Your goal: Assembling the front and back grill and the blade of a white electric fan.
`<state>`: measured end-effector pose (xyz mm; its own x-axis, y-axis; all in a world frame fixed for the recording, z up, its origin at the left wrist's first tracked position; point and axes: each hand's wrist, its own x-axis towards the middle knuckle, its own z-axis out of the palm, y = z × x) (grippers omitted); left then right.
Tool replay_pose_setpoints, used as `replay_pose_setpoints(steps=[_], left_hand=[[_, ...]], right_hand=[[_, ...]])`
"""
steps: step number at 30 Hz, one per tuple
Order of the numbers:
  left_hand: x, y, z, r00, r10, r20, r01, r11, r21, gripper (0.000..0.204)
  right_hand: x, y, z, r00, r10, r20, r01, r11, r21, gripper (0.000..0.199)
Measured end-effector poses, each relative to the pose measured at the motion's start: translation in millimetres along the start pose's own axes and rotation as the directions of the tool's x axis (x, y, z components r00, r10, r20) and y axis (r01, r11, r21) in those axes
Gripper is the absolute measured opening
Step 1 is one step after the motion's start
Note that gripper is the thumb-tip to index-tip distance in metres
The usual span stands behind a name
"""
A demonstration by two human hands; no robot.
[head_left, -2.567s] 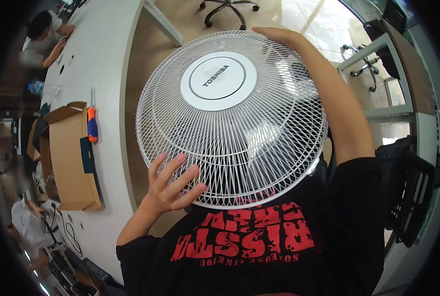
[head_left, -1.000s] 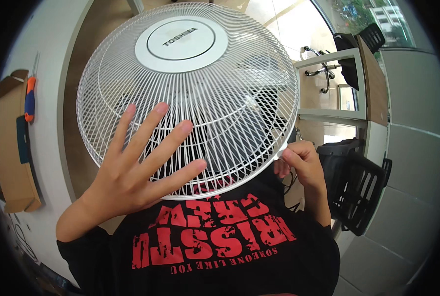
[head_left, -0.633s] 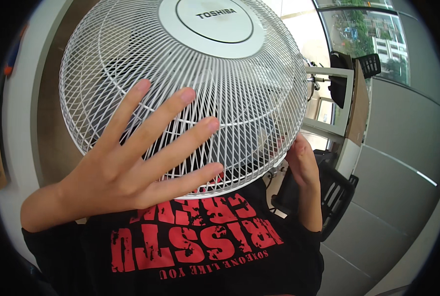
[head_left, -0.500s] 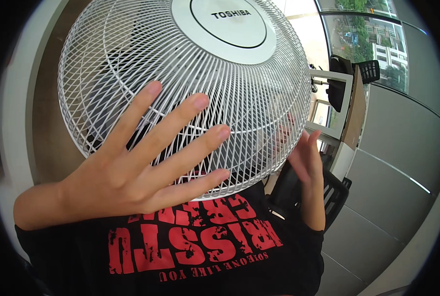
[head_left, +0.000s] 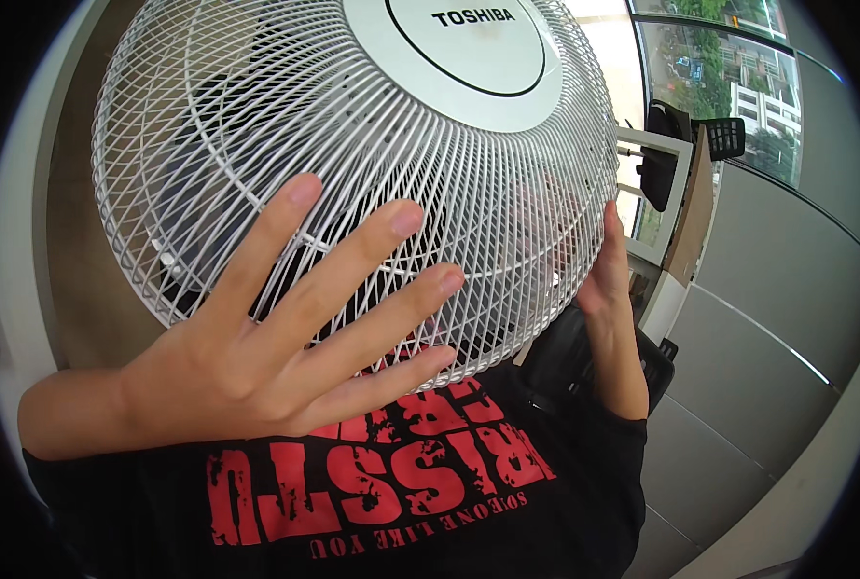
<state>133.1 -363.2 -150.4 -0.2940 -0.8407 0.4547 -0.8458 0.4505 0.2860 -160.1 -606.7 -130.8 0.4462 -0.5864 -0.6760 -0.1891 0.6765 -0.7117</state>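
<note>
A white fan head (head_left: pixel 493 246) with a round wire guard and a pale central disc (head_left: pixel 449 58) takes up the upper middle, close in front of my chest. Across the lower left of the guard lies my left hand (head_left: pixel 266 357), its fingers spread wide over the front wires. My right hand (head_left: pixel 602 285) is at the guard's right edge, thumb up along the rim. Its fingers reach behind the guard and show only faintly through the wires. Dark shapes inside or behind the guard are hard to make out.
My black shirt with red print (head_left: pixel 353 482) is right below the guard. A white-framed piece of furniture (head_left: pixel 683 183) and black chairs (head_left: pixel 720 140) stand to the right, by a window (head_left: pixel 729 87). Grey panels (head_left: pixel 758 299) line the far right. A pale edge (head_left: pixel 25 222) curves along the left.
The fan head looks slightly larger and has shifted a little left at its left side. My right hand has drawn in against the rim, its thumb now upright. My left hand stays spread on the wires.
</note>
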Motion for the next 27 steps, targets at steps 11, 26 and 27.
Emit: replay_pose_setpoints(steps=[11, 26, 27], left_hand=[[-2, 14, -6, 0.997, 0.021, 0.077, -0.027, 0.997, 0.072, 0.052], [-3, 4, 1, 0.994, 0.09, 0.058, -0.102, 0.965, 0.241, 0.064], [-3, 2, 0, 0.991, 0.11, 0.07, -0.124, 0.961, 0.248, 0.063]], right_hand=[[-4, 9, -7, 0.998, -0.056, 0.027, 0.056, 0.998, -0.024, 0.07], [3, 11, -8, 0.989, 0.055, 0.14, -0.1, 0.936, 0.337, 0.077], [3, 10, -3, 0.994, 0.059, 0.097, -0.085, 0.953, 0.29, 0.077]])
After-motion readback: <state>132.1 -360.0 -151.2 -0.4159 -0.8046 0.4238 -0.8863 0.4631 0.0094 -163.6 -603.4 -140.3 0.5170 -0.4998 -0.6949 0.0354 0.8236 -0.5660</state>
